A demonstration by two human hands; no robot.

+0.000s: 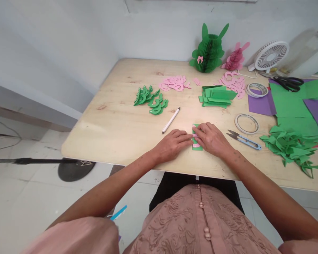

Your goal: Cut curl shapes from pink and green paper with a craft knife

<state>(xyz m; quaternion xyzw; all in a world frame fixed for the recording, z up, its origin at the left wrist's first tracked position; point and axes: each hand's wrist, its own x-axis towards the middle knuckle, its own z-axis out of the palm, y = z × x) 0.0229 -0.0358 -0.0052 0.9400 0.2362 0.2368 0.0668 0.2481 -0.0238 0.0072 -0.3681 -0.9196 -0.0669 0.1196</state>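
Near the table's front edge lies a small green paper rectangle point(197, 148) with a curved pink paper cut-out point(196, 145) on top of it. My left hand point(172, 144) comes from the left, fingers pressed together, its tips on the left edge of the cut-out. My right hand point(212, 139) bends over the paper's right side and holds the cut-out down against the green sheet. My fingers hide part of both pieces. A white pen point(171, 120) lies beyond my left hand. Blue-handled thread snips point(244, 140) rest to the right of my right hand.
Green cut-outs point(151, 100), pink cut-outs point(175, 83) and folded green paper point(217, 96) lie farther back. Tape rolls point(246, 124), green scraps point(290, 144) and black scissors point(288, 83) are at right. Paper rabbits point(208, 53) and a white fan point(271, 56) stand by the wall.
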